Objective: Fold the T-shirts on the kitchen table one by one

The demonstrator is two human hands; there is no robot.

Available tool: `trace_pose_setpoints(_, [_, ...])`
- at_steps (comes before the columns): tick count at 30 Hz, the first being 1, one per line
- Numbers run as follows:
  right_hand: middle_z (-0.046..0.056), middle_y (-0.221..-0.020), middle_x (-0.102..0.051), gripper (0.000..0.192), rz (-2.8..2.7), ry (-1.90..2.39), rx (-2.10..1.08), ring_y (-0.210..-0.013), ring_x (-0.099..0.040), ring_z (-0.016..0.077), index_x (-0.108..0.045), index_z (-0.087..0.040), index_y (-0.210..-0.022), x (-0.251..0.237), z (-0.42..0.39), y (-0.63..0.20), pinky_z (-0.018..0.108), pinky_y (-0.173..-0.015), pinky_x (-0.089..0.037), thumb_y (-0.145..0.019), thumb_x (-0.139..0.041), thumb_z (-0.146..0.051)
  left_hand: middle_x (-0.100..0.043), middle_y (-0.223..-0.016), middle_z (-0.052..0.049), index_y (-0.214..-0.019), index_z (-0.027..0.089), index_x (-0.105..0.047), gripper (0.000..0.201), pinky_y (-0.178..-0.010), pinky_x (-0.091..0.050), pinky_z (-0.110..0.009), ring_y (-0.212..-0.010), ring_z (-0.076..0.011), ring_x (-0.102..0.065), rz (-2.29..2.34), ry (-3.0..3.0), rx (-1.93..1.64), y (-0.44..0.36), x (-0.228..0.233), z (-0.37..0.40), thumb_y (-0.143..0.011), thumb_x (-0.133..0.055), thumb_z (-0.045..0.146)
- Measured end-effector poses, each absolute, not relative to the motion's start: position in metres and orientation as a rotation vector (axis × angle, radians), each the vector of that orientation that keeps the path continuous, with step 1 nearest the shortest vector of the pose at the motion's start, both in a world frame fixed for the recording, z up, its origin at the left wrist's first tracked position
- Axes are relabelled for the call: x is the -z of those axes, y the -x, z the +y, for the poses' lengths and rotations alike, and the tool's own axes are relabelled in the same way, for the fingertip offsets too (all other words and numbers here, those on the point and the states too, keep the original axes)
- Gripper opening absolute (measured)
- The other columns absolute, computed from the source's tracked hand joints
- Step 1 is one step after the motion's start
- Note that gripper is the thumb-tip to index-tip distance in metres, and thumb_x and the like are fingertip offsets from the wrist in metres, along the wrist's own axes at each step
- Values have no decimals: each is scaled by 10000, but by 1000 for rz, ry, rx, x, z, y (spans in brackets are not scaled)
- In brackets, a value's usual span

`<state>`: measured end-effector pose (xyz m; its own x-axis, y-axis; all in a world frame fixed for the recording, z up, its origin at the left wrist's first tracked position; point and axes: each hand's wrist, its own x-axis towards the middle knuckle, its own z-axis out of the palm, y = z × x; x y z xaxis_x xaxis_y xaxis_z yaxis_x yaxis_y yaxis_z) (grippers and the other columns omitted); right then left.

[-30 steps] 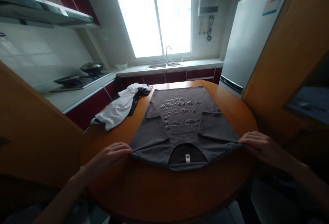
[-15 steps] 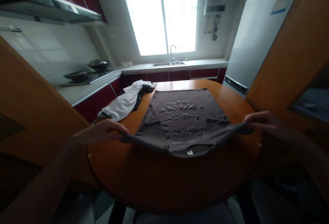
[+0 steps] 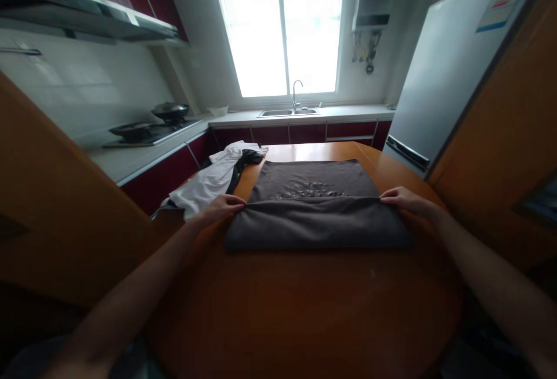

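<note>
Grey shirt [image 3: 319,225], held taut
It lies doubled over on the desk [image 3: 304,309], left hand [image 3: 221,208] and right hand [image 3: 405,199] pinching its flap's corners between fingers, likely keeping that edge straight; white clothes [image 3: 206,186] lie beyond, out of the way, I'd guess.

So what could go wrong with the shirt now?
The left hand and right hand each pinch one end of the folded-over part of the shirt. If one end slipped, the fold might go crooked. That part also ripples a little, so it could end up creased. And the white cloth lies close beside the left hand, so it might get bumped.
</note>
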<state>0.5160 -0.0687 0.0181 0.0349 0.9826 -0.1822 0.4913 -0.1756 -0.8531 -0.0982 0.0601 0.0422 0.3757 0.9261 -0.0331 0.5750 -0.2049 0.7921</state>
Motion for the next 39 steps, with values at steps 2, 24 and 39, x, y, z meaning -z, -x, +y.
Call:
trace_pose_setpoints(2, [108, -879, -773, 514, -1488, 1717, -1106, -771, -678, 220, -788, -125, -881, -9, -65, -521, 305, -694, -523, -618, -828, -565, -800, -955, -67, -931, 197, -812, 542, -886, -571, -362, -936, -277, -724, 1297, -1875, -568, 101, -34, 67, -606, -819, 631])
trace_pose_setpoints(24, [110, -920, -777, 571, -1462, 1730, -1121, -791, -691, 239, -796, -136, -966, -15, -30, -540, 324, -698, -548, -651, -810, -612, -796, -917, -62, -902, 200, -801, 520, -813, -578, -335, -881, -266, -728, 1307, -2070, -649, 93, -35, 113, -671, -746, 662])
trace_pose_setpoints(39, [148, -1305, -665, 445, -1899, 1851, -88, -1252, -570, 298, -685, -157, -1290, -33, -14, -436, 397, -1120, -391, -975, -441, -355, -582, -1463, -93, -1395, 202, -609, 491, -1189, -359, -400, -1353, -263, -527, 1058, -2738, -530, -27, -45, 58, -1003, -428, 436])
